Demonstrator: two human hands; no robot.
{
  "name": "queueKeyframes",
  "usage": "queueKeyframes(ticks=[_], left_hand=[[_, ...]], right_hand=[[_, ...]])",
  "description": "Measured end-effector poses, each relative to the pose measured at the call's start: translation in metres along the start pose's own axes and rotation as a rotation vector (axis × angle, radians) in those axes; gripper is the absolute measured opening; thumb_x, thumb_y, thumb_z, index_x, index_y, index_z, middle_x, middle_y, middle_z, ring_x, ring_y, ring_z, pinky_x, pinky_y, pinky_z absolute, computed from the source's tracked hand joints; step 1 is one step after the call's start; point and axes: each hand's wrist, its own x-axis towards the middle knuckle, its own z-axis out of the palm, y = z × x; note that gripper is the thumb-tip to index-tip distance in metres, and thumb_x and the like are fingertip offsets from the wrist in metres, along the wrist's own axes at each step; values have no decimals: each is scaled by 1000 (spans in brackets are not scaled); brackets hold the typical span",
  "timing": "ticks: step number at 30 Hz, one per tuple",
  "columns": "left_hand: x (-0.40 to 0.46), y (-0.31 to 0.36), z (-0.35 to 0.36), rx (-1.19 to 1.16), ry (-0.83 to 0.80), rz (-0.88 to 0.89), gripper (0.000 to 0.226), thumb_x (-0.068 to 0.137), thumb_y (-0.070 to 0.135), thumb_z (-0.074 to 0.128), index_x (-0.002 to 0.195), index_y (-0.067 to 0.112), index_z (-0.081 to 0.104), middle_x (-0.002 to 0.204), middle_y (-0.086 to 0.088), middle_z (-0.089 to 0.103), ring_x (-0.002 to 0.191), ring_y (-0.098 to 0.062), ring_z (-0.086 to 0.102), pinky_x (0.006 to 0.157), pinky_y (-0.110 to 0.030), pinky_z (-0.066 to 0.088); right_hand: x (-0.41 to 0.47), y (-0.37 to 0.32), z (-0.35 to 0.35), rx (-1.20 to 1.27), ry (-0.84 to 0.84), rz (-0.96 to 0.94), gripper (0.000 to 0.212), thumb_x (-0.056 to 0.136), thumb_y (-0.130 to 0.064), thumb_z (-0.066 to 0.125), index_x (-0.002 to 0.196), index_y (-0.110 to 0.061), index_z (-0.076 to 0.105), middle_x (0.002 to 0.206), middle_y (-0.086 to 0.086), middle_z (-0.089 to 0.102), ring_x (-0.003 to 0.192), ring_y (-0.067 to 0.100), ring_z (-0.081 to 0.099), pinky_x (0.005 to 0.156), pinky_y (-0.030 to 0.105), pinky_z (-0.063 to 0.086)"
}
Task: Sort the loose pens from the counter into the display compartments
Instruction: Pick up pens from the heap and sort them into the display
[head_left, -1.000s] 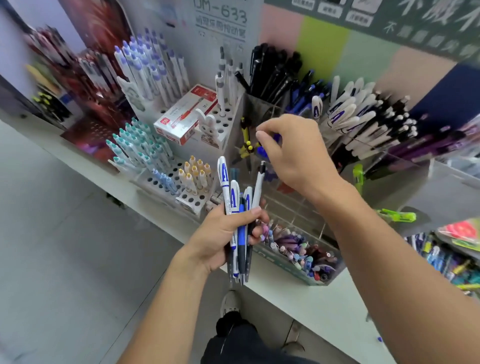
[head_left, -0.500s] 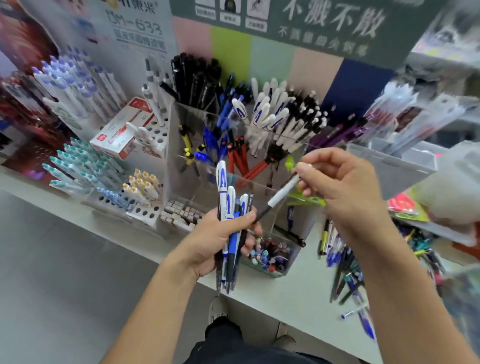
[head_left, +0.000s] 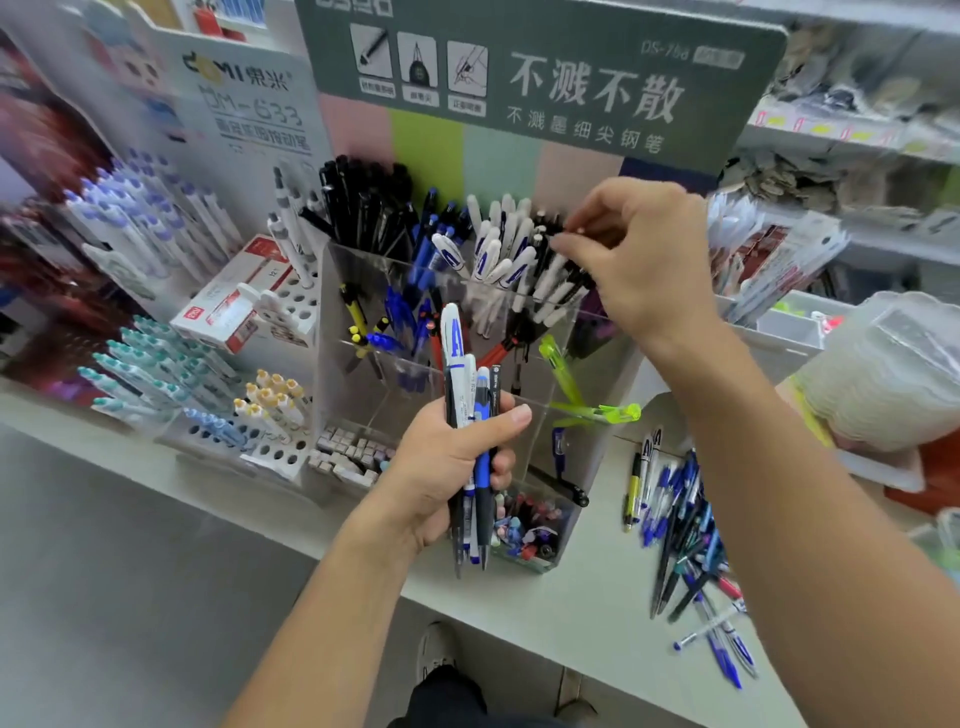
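The left hand (head_left: 447, 467) grips a bundle of pens (head_left: 470, 415) upright in front of the clear acrylic display (head_left: 332, 322); the right hand (head_left: 639, 260) pinches the top of a white-and-black pen (head_left: 558, 278) standing in the upper right compartment, among others of its kind; a heap of loose pens (head_left: 680, 525) lies on the pale counter (head_left: 571, 613), just right of the display.

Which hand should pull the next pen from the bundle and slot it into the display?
Probably the right hand: it is up at the black-and-white pens in the display's top row, its fingers pinched there. The left hand is wrapped around the pen bundle, so it serves best as the holder.
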Motion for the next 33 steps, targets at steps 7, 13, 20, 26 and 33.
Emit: queueKeyframes(ticks=[7, 13, 20, 26, 33], left_hand=[[-7, 2, -4, -75, -45, -27, 31, 72, 12, 83, 93, 10, 61, 65, 1, 57, 50, -11, 51, 44, -20, 44], [-8, -2, -9, -48, -93, -13, 38, 74, 13, 77, 104, 6, 55, 65, 1, 51, 53, -12, 47, 48, -21, 43], [-9, -4, -3, 120, -214, -22, 28, 76, 13, 73, 101, 10, 61, 66, 3, 55, 60, -11, 51, 55, -24, 49], [-2, -6, -4, 236, -278, -4, 29, 84, 3, 72, 108, 13, 58, 75, 4, 60, 66, -10, 58, 65, -25, 54], [-1, -13, -6, 104, -221, -35, 27, 86, 20, 68, 109, 7, 63, 85, -3, 66, 71, -12, 61, 63, -27, 55]], right_hand=[[15, -8, 21, -241, -89, 31, 16, 80, -26, 85, 83, -11, 80, 89, 7, 68, 84, 23, 64, 80, 38, 57], [-39, -21, -6, -50, 46, -1, 15, 94, -31, 68, 94, -19, 77, 83, -4, 69, 73, 10, 57, 71, 24, 46], [-100, -16, -9, 399, -578, 388, 37, 61, -46, 84, 86, -19, 78, 71, 10, 69, 62, 16, 56, 63, 40, 51], [-94, -8, -14, 478, -679, 544, 18, 79, -17, 84, 82, -1, 76, 60, -1, 65, 46, 2, 45, 46, 12, 36], [-91, -7, 1, 502, -617, 635, 15, 84, -3, 74, 70, -7, 72, 58, 7, 60, 55, 14, 51, 48, 20, 41]])
